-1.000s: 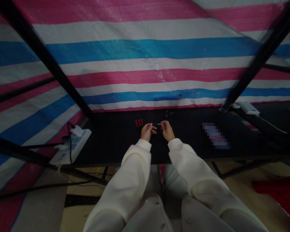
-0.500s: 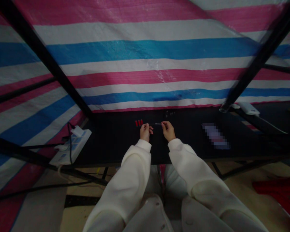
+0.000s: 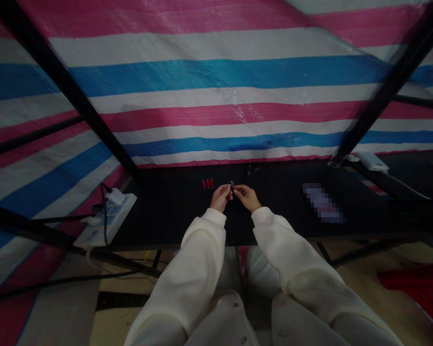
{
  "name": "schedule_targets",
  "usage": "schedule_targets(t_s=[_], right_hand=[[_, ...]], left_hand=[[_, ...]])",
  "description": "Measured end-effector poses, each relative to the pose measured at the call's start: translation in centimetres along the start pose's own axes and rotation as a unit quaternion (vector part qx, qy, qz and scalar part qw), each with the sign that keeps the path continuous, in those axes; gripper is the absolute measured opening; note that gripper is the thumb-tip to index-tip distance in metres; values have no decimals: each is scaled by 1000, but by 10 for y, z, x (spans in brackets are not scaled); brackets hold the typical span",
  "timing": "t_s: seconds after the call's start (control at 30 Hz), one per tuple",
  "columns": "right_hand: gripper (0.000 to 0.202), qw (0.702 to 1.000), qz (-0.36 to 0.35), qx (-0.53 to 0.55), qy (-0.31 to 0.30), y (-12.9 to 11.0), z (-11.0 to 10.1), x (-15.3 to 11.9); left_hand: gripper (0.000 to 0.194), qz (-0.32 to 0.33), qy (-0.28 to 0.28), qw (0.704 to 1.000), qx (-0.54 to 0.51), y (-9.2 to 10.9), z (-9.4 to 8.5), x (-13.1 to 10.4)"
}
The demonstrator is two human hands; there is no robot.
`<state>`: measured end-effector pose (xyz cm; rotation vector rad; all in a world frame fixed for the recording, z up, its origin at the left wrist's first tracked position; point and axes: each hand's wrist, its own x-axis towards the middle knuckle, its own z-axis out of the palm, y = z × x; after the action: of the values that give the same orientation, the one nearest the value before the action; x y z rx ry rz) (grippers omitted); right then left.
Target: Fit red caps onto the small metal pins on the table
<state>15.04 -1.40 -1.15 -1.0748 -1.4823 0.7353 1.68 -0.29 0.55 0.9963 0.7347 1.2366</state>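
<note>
My left hand (image 3: 221, 197) and my right hand (image 3: 247, 197) meet above the black tabletop (image 3: 166, 206), fingertips nearly touching. Both are closed in a pinch. A small dark piece (image 3: 232, 185) shows between the fingertips, too small to name; the left fingers grip it and the right fingers press against its other side. Whatever else the right fingers hold is hidden. Left of my hands, three short red cylinders (image 3: 208, 183) lie side by side. Beyond the hands lie a few tiny pale and metallic-looking parts (image 3: 249, 169).
A white power strip (image 3: 120, 214) with plugs and cables lies at the table's left end. To the right is a blurred, phone-shaped object (image 3: 323, 203). A white device (image 3: 371, 162) with a cable sits farther right. Black frame poles slant up before a striped tarp (image 3: 216, 113).
My right hand has moved left until its fingertips meet those of my left hand. The thin greyish strip it pinched is now out of sight. My left hand has turned slightly inward.
</note>
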Motion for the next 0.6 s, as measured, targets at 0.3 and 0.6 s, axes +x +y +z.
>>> schedule_targets(t_s=[0.3,0.6], right_hand=[[30,994,3,-75,-75,-8,-10,10],[18,954,108,-271,67,31,-40,56]], left_hand=[[33,-7,17,1000,-20,4,1,0],[22,-24,43,998,-25,7,3,0]])
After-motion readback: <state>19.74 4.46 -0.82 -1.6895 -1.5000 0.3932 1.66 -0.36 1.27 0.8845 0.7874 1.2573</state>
